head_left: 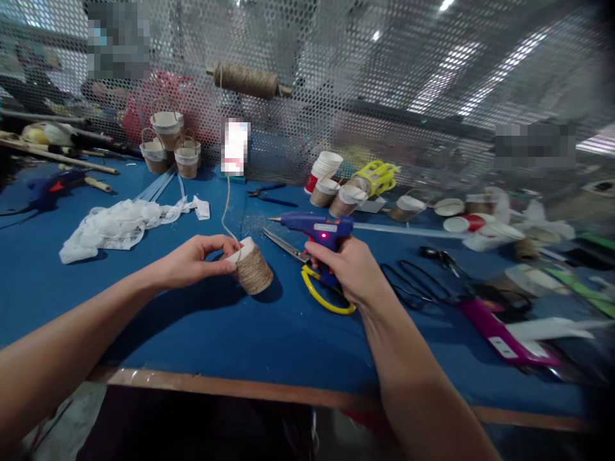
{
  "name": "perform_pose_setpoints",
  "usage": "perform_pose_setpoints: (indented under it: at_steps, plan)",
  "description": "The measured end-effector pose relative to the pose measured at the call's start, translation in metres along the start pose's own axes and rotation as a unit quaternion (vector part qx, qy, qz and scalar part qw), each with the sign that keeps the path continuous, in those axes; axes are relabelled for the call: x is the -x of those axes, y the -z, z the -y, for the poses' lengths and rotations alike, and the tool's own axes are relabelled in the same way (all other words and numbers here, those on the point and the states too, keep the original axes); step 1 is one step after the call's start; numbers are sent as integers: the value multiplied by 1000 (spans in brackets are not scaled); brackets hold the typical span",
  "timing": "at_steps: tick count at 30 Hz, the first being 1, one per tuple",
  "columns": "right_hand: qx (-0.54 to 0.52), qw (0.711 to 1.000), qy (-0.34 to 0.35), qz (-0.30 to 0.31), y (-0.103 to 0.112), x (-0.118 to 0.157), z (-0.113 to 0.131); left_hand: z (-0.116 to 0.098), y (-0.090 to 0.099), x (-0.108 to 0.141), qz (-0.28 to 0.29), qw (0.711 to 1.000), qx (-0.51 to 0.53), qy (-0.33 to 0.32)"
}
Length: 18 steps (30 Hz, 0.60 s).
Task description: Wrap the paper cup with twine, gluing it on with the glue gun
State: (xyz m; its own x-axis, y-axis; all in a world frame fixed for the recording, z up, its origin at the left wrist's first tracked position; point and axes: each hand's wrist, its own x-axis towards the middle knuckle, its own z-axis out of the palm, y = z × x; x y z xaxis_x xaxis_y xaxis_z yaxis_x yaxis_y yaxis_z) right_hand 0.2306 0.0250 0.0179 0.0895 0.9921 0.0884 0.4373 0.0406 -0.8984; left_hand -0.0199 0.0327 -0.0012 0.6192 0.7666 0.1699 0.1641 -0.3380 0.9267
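My left hand (209, 259) pinches the white rim of a small cup wrapped in brown twine (254, 270), which is tilted over the blue table. A strand of twine (225, 208) runs up from the cup's rim toward the back. My right hand (348, 262) is closed round the handle of a blue glue gun (312, 224); its nozzle points left, above and to the right of the cup, not touching it. A clear glue stick (408, 230) extends from the gun's rear. Scissors with yellow handles (314, 294) lie beneath the gun, partly hidden by it.
White lace (120, 224) lies at left, near another blue glue gun (52, 187). Small twine baskets (187, 160) stand behind it. Pliers (273, 196), cups (324, 169) and a twine spool (247, 80) are toward the back. Black scissors (418, 285) and a purple tool (500, 330) lie right.
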Motion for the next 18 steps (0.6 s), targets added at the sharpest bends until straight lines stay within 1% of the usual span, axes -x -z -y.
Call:
perform_pose_setpoints:
  at_steps: [1, 3, 7, 10, 13, 16, 18]
  plan:
    - [14, 1000, -10, -24, 2, -6, -2, -1, 0, 0, 0, 1000, -4, 0]
    - [60, 996, -29, -52, 7, -18, -7, -2, 0, 1, 0, 1000, -9, -1]
    - [138, 987, -50, -66, 16, -44, -19, -3, -1, 2, 7, 1000, -11, -12]
    - [204, 974, -70, -66, 17, -62, -30, -4, -2, 2, 13, 1000, -10, -23]
    - [266, 959, -82, -50, 15, -77, -37, -5, -3, 3, 19, 1000, -6, -24]
    - [321, 943, -81, -30, 9, -83, -38, -6, -4, 3, 23, 1000, -7, -19]
    - [345, 935, -72, -26, 5, -80, -33, -7, -4, 4, 23, 999, -10, -19]
